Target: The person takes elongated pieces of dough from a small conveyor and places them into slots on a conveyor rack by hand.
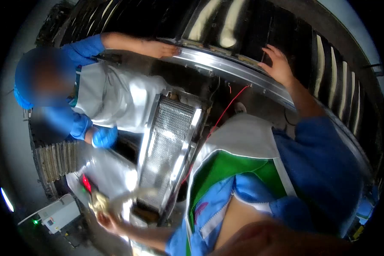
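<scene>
My right hand [280, 67] reaches to the metal rail [230, 64], fingers spread, beside the dark moulds [260, 32] and holding nothing visible. Long pale strips [231, 25] lie in some of the moulds. At the lower left, my left hand [109, 222] has its fingers closed against a crumpled pale piece [99, 203]. A blurred pale band [134, 195] extends to the right from near this piece. Shiny film or sheeting [111, 170] lies behind the piece, with a red light [86, 182] beside it.
A co-worker in a white apron [111, 94] stands at the left, one bare hand [164, 49] on the rail and the other in a blue covering [104, 136]. Between us is a textured metal conveyor [168, 136]. A red cable [228, 106] hangs below the rail; a white box [57, 213] stands lower left.
</scene>
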Motion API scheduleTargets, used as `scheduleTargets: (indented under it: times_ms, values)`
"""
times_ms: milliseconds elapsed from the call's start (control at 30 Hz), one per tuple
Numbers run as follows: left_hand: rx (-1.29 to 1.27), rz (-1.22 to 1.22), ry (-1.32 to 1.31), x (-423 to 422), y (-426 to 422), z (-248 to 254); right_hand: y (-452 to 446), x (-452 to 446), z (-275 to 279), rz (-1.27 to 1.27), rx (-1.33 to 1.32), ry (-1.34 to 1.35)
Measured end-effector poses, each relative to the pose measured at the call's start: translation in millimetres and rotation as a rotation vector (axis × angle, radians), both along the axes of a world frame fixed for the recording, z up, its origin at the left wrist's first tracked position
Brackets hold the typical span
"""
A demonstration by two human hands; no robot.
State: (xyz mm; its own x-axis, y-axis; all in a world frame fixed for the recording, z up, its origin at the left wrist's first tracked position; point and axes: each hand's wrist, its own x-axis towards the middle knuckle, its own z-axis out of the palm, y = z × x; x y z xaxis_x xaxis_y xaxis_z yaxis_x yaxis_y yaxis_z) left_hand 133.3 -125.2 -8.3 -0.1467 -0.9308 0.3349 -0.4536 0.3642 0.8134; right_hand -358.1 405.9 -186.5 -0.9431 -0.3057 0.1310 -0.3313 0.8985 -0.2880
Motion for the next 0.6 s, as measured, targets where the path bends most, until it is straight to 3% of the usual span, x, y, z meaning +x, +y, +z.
scheduleTargets:
  times_ms: [133, 200, 267, 333, 400, 467, 500, 567, 600]
  values:
    - [-0.149, -0.063, 0.107, -171.3, 116.3, 66.9, 8.0, -2.4, 8.9, 0.011, -0.040, 0.017]
    - [-0.024, -0.024, 0.350, -239.1, 142.9, 85.4, 17.1, -1.7, 6.6, 0.044, -0.090, -0.012]
    - [-0.026, -0.279, 0.625, -283.3, 144.8, 94.0, 24.3, -1.7, 10.4, 0.040, -0.092, -0.039]
    - [-0.362, -0.411, 0.440, -329.3, 147.4, 88.1, 32.1, -1.1, 9.8, 0.055, -0.144, -0.035]
    - [-0.134, -0.893, 0.853, -373.4, 187.1, 69.4, 41.3, 11.1, 10.2, 0.066, -0.181, -0.045]
    - [-0.178, -0.902, 0.631, -417.4, 205.9, 33.3, 49.4, 20.5, 12.4, 0.096, -0.201, -0.077]
    - [-0.174, -0.770, 0.443, -438.7, 237.4, 18.2, 54.0, 25.5, 11.5, 0.129, -0.187, -0.064]
    - [-0.345, -0.933, 0.234, -480.7, 260.4, -36.0, 58.4, 32.5, 6.9, 0.177, -0.133, -0.099]
    - [-0.374, -1.043, -0.027, -496.7, 271.1, -57.7, 59.7, 34.7, 8.6, 0.218, -0.114, -0.105]
